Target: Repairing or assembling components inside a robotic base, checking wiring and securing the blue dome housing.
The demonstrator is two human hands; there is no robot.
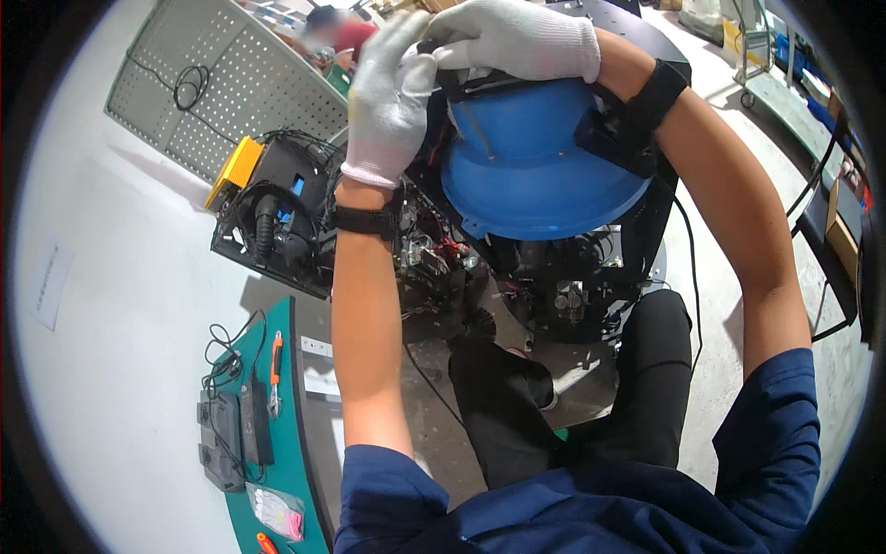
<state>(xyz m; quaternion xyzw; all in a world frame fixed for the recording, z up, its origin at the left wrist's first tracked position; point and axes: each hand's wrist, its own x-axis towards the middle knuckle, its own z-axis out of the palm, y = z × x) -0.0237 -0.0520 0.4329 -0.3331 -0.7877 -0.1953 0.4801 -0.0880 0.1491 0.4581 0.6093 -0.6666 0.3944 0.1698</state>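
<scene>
Both my hands wear white knit gloves and meet at the top of a black machine, beyond a large blue bowl-shaped plastic tank [544,189]. My left hand [388,106] is upright at the tank's left, its fingers curved toward the right hand and its thumb bent in; what it grips is hidden. My right hand [517,42] reaches across above the tank with its fingers closed by a small black part [426,46], whose kind I cannot make out. Beneath the tank, dark mechanical parts and wiring [572,300] are exposed.
To the left stands an opened black machine unit [291,208] with a yellow panel [235,171] and a hose. A perforated grey panel [221,88] leans behind. On a green table [291,415] lie an adjustable wrench [275,374] and a charger [220,443]. A cart [775,102] stands right; another person [351,37] is beyond.
</scene>
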